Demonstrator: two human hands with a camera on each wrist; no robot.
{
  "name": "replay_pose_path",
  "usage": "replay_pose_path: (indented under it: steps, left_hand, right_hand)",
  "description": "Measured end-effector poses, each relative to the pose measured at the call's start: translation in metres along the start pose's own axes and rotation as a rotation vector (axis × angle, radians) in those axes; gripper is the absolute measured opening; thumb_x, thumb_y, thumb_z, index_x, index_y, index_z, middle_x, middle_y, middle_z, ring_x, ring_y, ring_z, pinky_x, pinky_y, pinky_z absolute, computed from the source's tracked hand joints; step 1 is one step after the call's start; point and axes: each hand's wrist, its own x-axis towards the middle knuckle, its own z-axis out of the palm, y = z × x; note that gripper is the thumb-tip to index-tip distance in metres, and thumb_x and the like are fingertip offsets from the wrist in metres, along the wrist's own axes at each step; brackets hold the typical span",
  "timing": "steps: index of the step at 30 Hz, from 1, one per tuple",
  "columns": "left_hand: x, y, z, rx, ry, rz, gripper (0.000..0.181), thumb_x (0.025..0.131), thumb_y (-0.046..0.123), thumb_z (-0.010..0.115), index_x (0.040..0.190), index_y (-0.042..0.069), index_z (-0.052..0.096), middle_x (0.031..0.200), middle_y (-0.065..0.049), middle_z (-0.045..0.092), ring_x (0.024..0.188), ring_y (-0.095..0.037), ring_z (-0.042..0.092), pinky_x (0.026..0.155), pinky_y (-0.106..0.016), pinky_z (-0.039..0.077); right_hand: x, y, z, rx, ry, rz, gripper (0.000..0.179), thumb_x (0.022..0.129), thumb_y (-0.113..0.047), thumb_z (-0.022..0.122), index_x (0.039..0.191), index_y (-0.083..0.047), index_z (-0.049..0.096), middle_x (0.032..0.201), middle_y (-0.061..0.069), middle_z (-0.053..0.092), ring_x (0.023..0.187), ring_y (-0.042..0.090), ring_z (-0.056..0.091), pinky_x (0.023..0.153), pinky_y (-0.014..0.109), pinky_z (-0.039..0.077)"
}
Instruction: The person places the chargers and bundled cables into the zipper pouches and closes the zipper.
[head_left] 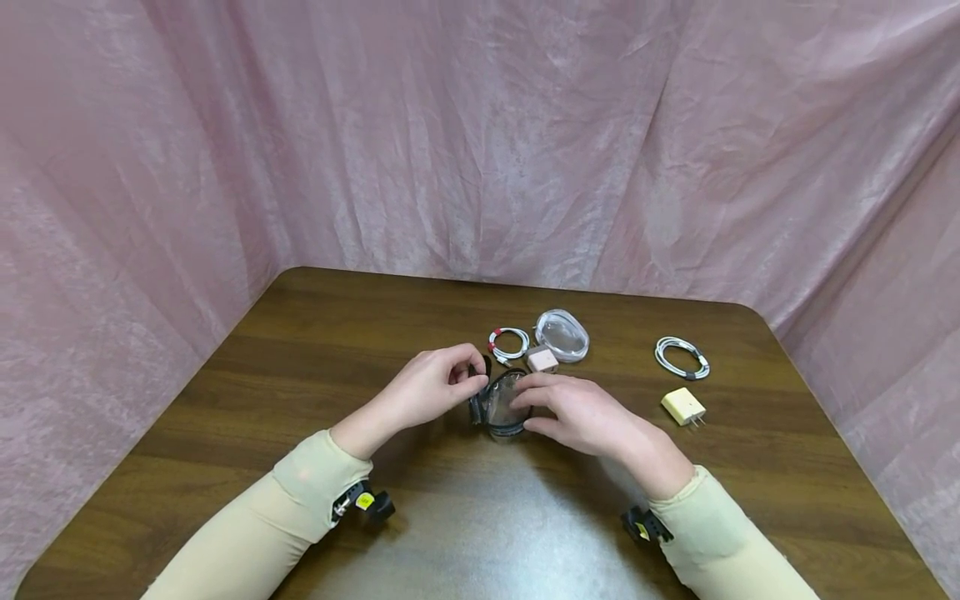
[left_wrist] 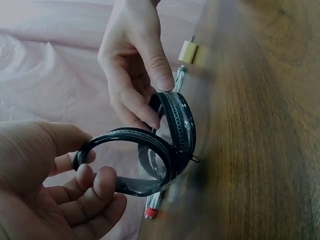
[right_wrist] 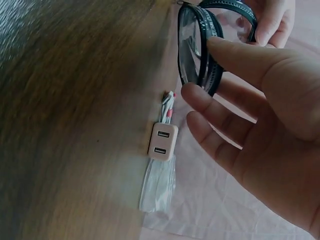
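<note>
Your left hand [head_left: 423, 385] pinches one half of the black-rimmed clear case [head_left: 502, 407] by its edge; your right hand [head_left: 581, 412] holds the other half, thumb on the zipped rim [left_wrist: 176, 117] and fingertips below. The case is unzipped and spread between your hands, at the middle of the table [head_left: 247, 400]. It should feel light, with thin, slick, bendy walls and a firmer rim, so take hold by the zip band rather than the clear faces, which likely crease or slip.

Just behind it lie a coiled cable with red bands [head_left: 492, 343], a pink charger [head_left: 542, 360] and a white-edged clear case [head_left: 562, 335]. Well apart to your right sit a coiled cable with a dark tie [head_left: 703, 367] and, nearer you, a yellow charger [head_left: 683, 406]. Counted, you have two cases, two chargers and two cables.
</note>
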Motion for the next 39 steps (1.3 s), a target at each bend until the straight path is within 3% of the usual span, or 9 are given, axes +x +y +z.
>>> replay_pose_path:
  steps: [6, 11, 16, 19, 27, 31, 34, 39]
  left_hand:
    - [0.001, 0.0, -0.001, -0.001, 0.02, -0.007, 0.006, 0.102, 0.021, 0.079, 0.102, 0.022, 0.072, 0.072, 0.01, 0.056, 0.064, -0.009, 0.053, 0.063, -0.032, 0.044]
    - [0.001, -0.001, -0.002, 0.002, 0.03, -0.011, 0.008, 0.101, 0.021, 0.08, 0.101, 0.022, 0.072, 0.072, 0.01, 0.055, 0.064, -0.009, 0.053, 0.063, -0.032, 0.043]
    - [0.0, 0.002, -0.003, -0.013, 0.018, -0.019, 0.007, 0.1, 0.02, 0.08, 0.1, 0.022, 0.073, 0.07, 0.01, 0.054, 0.062, -0.009, 0.052, 0.062, -0.031, 0.043]
    - [-0.002, 0.005, -0.002, -0.021, 0.003, -0.023, 0.006, 0.099, 0.019, 0.079, 0.099, 0.021, 0.073, 0.07, 0.009, 0.054, 0.062, -0.008, 0.051, 0.062, -0.031, 0.042]
    - [-0.003, 0.006, -0.002, -0.036, -0.001, -0.025, 0.005, 0.097, 0.017, 0.078, 0.099, 0.02, 0.075, 0.07, 0.01, 0.052, 0.062, -0.007, 0.05, 0.063, -0.03, 0.042]
    - [-0.003, 0.005, -0.002, -0.044, 0.0, -0.029, 0.006, 0.097, 0.016, 0.078, 0.099, 0.021, 0.075, 0.07, 0.009, 0.052, 0.062, -0.008, 0.05, 0.062, -0.029, 0.042]
    - [-0.003, 0.005, -0.001, -0.056, -0.005, -0.031, 0.008, 0.098, 0.014, 0.078, 0.098, 0.021, 0.074, 0.069, 0.009, 0.052, 0.062, -0.008, 0.05, 0.062, -0.029, 0.042]
    - [-0.002, 0.008, 0.0, -0.076, -0.027, -0.034, 0.007, 0.098, 0.013, 0.077, 0.099, 0.02, 0.074, 0.069, 0.008, 0.051, 0.062, -0.007, 0.049, 0.063, -0.029, 0.041]
  right_hand:
    - [0.001, 0.0, -0.004, 0.039, 0.065, 0.008, 0.03, 0.102, -0.019, 0.082, 0.131, -0.014, 0.079, 0.146, 0.005, 0.067, 0.128, 0.024, 0.069, 0.1, 0.05, 0.058]
    - [0.006, 0.005, -0.009, 0.024, 0.147, 0.018, 0.026, 0.103, -0.021, 0.081, 0.129, -0.015, 0.08, 0.138, 0.002, 0.071, 0.12, 0.02, 0.072, 0.095, 0.048, 0.059]
    - [0.016, 0.012, -0.015, -0.051, 0.216, 0.109, 0.022, 0.103, -0.023, 0.081, 0.123, -0.016, 0.081, 0.121, 0.0, 0.075, 0.098, 0.018, 0.076, 0.082, 0.047, 0.061]
    - [0.024, 0.018, -0.018, -0.099, 0.221, 0.188, 0.023, 0.102, -0.025, 0.082, 0.123, -0.016, 0.08, 0.117, 0.001, 0.077, 0.096, 0.022, 0.077, 0.08, 0.05, 0.06]
    - [0.053, 0.031, -0.018, -0.178, 0.144, 0.284, 0.034, 0.098, -0.028, 0.086, 0.128, -0.012, 0.079, 0.114, 0.004, 0.076, 0.105, 0.029, 0.071, 0.085, 0.053, 0.058]
    - [0.069, 0.033, -0.016, -0.21, 0.063, 0.321, 0.045, 0.099, -0.034, 0.085, 0.135, -0.01, 0.076, 0.117, 0.007, 0.075, 0.108, 0.032, 0.07, 0.095, 0.051, 0.056]
    - [0.082, 0.034, -0.012, -0.234, -0.011, 0.357, 0.053, 0.101, -0.042, 0.082, 0.142, -0.01, 0.072, 0.124, 0.009, 0.075, 0.113, 0.034, 0.071, 0.104, 0.05, 0.052]
    - [0.097, 0.038, -0.002, -0.265, -0.117, 0.419, 0.068, 0.102, -0.053, 0.077, 0.153, -0.01, 0.063, 0.14, 0.015, 0.069, 0.126, 0.036, 0.068, 0.109, 0.052, 0.051]
